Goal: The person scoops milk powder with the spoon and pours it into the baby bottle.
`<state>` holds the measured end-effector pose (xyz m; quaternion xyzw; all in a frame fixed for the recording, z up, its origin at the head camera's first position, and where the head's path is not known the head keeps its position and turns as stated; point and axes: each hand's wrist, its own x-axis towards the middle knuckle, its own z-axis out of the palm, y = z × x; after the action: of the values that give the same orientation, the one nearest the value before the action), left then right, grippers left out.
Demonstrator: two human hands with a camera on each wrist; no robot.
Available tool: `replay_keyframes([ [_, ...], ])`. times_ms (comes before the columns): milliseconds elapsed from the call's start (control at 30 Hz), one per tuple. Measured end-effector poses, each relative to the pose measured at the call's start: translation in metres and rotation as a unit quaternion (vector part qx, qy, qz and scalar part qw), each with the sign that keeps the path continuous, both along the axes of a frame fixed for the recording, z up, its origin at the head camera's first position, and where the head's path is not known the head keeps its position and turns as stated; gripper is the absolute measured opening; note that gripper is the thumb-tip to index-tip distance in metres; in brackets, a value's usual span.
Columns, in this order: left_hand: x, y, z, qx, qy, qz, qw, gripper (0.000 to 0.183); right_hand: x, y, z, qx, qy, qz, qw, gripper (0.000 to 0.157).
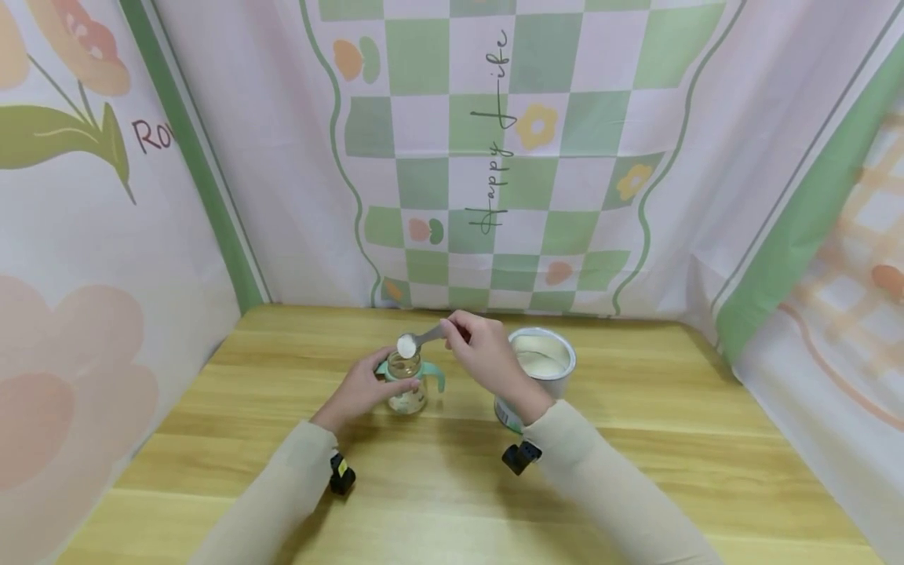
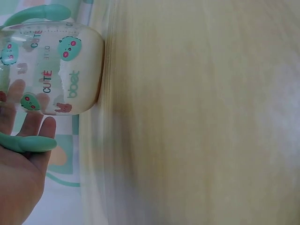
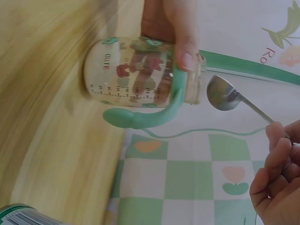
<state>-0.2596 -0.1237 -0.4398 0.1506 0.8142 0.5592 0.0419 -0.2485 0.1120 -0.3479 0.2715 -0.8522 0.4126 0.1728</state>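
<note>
A clear baby bottle (image 1: 407, 402) with green side handles stands uncapped on the table, pale content at its base and cartoon prints on its wall (image 2: 70, 61). My left hand (image 1: 362, 394) grips it near the neck, thumb across the front and fingers behind. Between thumb and fingertips, my right hand (image 1: 486, 357) pinches the thin handle of a metal measuring spoon (image 3: 223, 93). White powder (image 1: 406, 346) heaps in the spoon's bowl, held just above the bottle's mouth. Beside my right wrist, a lidless can (image 1: 557, 384) holds pale powder (image 1: 540, 364); my forearm hides part of its side.
The wooden table (image 1: 438, 502) ends at a printed cloth backdrop (image 1: 480, 173), with cloth walls at both sides. Small black cameras (image 1: 521, 457) sit on both wrists.
</note>
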Motion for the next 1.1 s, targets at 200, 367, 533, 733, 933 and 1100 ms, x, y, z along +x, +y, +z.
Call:
replay_keyframes([
  [200, 0.000, 0.001, 0.000, -0.005, 0.000, 0.007, 1.0000, 0.085, 0.001, -0.004, -0.007, 0.024, 0.074, 0.015, 0.997, 0.023],
  [367, 0.000, 0.001, 0.000, -0.008, 0.000, 0.007, 0.9999, 0.083, 0.001, -0.006, -0.013, 0.047, 0.129, 0.022, 0.990, 0.022],
  [533, -0.001, 0.001, -0.001, -0.009, 0.005, 0.005, 0.9999, 0.081, 0.001, -0.007, -0.016, 0.070, 0.161, 0.025, 0.984, 0.019],
  [733, -0.002, 0.001, -0.001, -0.006, 0.000, 0.013, 0.9999, 0.079, 0.001, -0.007, -0.019, 0.093, 0.190, 0.043, 0.976, 0.015],
  [933, -0.001, 0.000, -0.001, 0.001, 0.003, 0.000, 1.0000, 0.077, 0.002, -0.006, -0.023, 0.114, 0.226, 0.057, 0.966, 0.006],
  [1100, -0.002, -0.001, -0.003, 0.009, 0.000, -0.012, 0.9999, 0.071, 0.004, -0.006, -0.026, 0.139, 0.256, 0.076, 0.954, 0.004],
])
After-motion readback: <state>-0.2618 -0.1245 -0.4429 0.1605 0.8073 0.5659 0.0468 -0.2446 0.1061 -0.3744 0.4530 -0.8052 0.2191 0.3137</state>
